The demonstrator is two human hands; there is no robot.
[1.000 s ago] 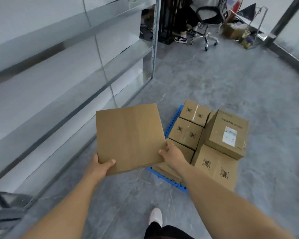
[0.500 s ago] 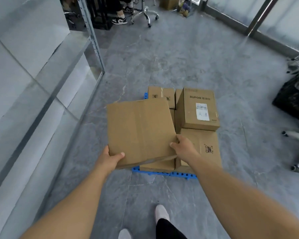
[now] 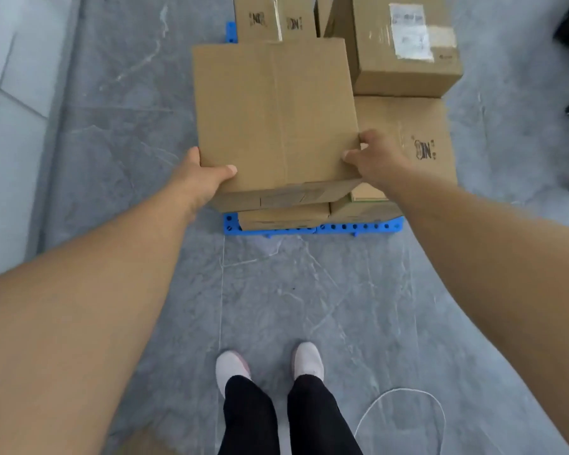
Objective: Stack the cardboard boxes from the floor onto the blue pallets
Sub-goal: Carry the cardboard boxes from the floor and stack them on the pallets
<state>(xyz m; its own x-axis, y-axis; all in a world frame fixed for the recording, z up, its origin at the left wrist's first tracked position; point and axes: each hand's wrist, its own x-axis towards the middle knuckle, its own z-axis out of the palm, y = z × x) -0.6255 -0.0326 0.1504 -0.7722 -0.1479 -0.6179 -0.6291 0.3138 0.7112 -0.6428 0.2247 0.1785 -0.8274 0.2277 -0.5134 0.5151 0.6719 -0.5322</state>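
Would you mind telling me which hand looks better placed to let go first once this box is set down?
Probably the left hand: it grips the carried box's free outer corner, while the right hand sits beside the neighbouring box.

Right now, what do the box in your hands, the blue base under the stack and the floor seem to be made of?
Box: brown cardboard, matte, with a fold seam down the middle.
Blue base: probably moulded plastic, judging by its even bright colour and row of round holes.
Floor: grey with pale veins, slightly glossy; perhaps stone tile or a look-alike.
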